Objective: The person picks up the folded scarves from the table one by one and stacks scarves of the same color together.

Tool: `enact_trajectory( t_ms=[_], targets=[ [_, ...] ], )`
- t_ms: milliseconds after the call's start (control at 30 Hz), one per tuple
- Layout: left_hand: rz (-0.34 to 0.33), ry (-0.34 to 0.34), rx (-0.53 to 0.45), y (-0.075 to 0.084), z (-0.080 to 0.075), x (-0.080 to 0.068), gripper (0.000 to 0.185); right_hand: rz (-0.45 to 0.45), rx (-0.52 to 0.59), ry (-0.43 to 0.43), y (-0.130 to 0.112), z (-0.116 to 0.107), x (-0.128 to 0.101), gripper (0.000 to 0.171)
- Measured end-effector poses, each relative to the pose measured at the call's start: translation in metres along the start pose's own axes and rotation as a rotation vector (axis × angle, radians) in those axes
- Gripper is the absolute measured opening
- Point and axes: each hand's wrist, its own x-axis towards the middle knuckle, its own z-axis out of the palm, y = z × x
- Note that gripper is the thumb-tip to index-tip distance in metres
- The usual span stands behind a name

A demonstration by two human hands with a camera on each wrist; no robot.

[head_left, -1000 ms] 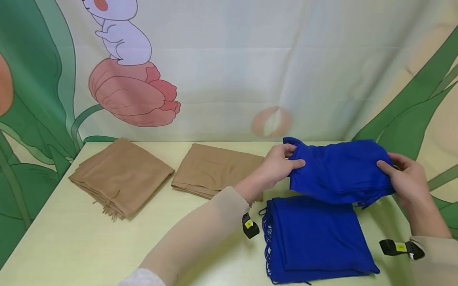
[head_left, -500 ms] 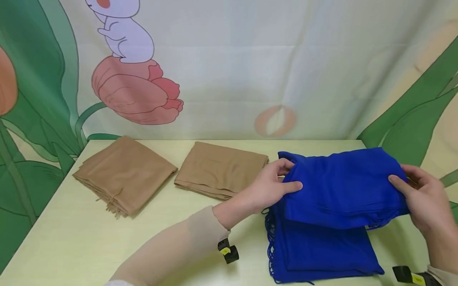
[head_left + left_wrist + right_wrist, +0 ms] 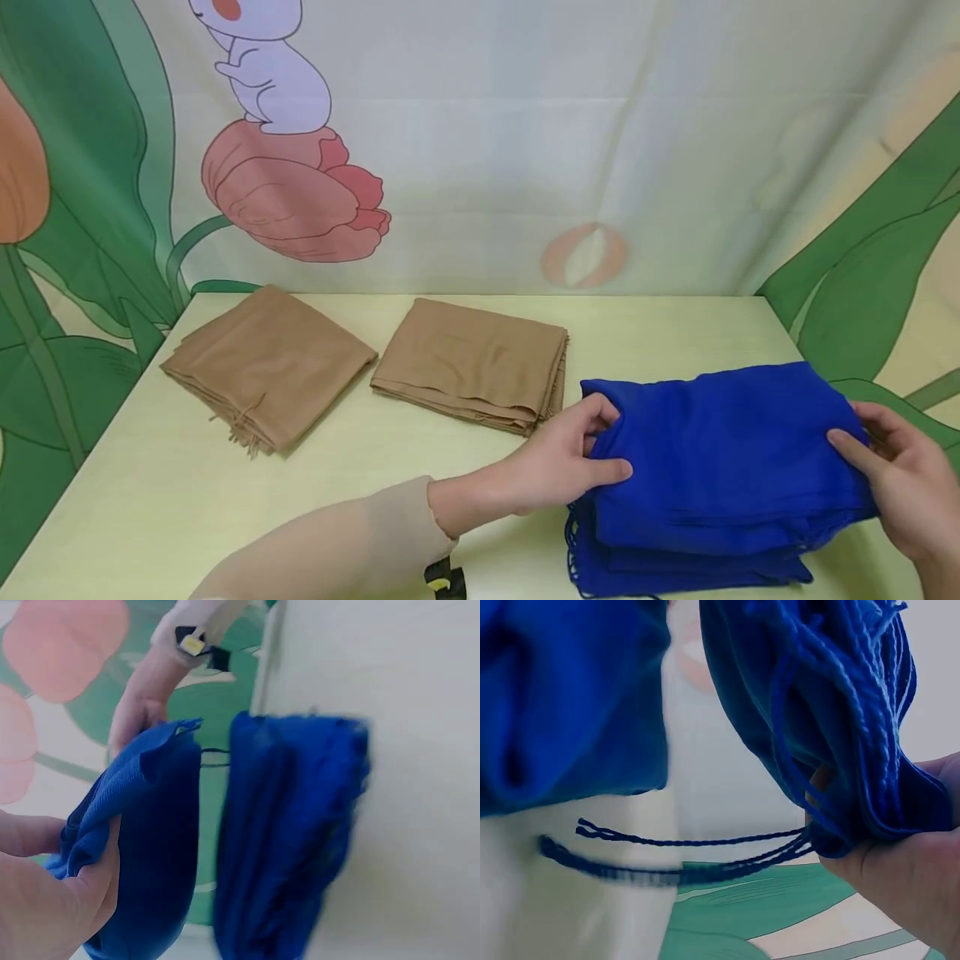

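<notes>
Has nearest, flat on a pale table (image 3: 150, 500), a lower blue cloth (image 3: 690, 577), folded, with looped fringe along its left edge. Just above, apart from it, holds a fringed upper blue cloth (image 3: 727, 458): pinches its left edge between thumb and fingers of the left hand (image 3: 558, 454), grips its right edge likewise with the right hand (image 3: 911, 487). Farther back, to the left, shows a creased brown cloth (image 3: 472, 358) and, near it, a tasselled brown cloth (image 3: 270, 367), both folded. Behind the table, shows a printed curtain (image 3: 480, 150).
</notes>
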Motion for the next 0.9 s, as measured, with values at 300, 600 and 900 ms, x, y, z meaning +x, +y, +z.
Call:
enact_trajectory(
  t_ms=[300, 600, 900],
  targets=[
    [-0.087, 0.015, 0.216, -0.040, 0.004, -0.018, 0.030, 0.101, -0.409, -0.162, 0.026, 0.006, -0.011, 0.037],
    [-0.164, 0.017, 0.174, -0.059, 0.000, -0.028, 0.033, 0.128, -0.607, -0.325, 0.033, 0.002, -0.012, 0.054],
    [-0.223, -0.083, 0.313, -0.060, -0.009, -0.027, 0.048, 0.025, -0.822, -0.482, 0.035, 0.008, -0.014, 0.058]
  ],
)
